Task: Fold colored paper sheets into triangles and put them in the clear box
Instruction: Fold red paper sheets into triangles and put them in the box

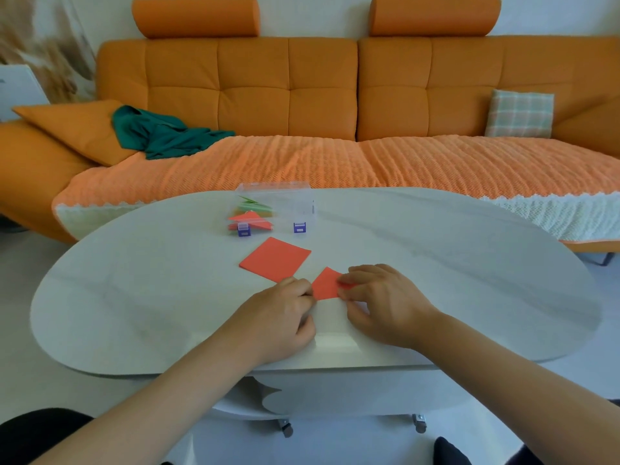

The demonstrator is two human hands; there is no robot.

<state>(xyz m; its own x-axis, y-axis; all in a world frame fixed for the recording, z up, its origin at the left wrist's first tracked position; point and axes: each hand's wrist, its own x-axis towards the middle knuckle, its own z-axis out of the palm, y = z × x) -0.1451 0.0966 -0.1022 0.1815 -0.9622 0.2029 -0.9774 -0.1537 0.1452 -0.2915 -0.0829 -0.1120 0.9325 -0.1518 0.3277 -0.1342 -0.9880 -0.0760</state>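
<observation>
A small piece of folded red paper [326, 284] lies on the white table [134, 297] between my hands. My left hand [281, 317] pinches its left corner with curled fingers. My right hand [382, 303] pinches its right side, and the fingers hide that edge. A flat stack of red paper sheets [275, 259] sits just behind, to the left. Further back stands the clear box [278, 206] with blue latches; folded red and green triangles lie in its left half.
An orange sofa [335, 95] runs behind the table, with a green cloth [161, 132] and a checked cushion [519, 114] on it. The table's near edge is just below my wrists. Castor wheels show under the table.
</observation>
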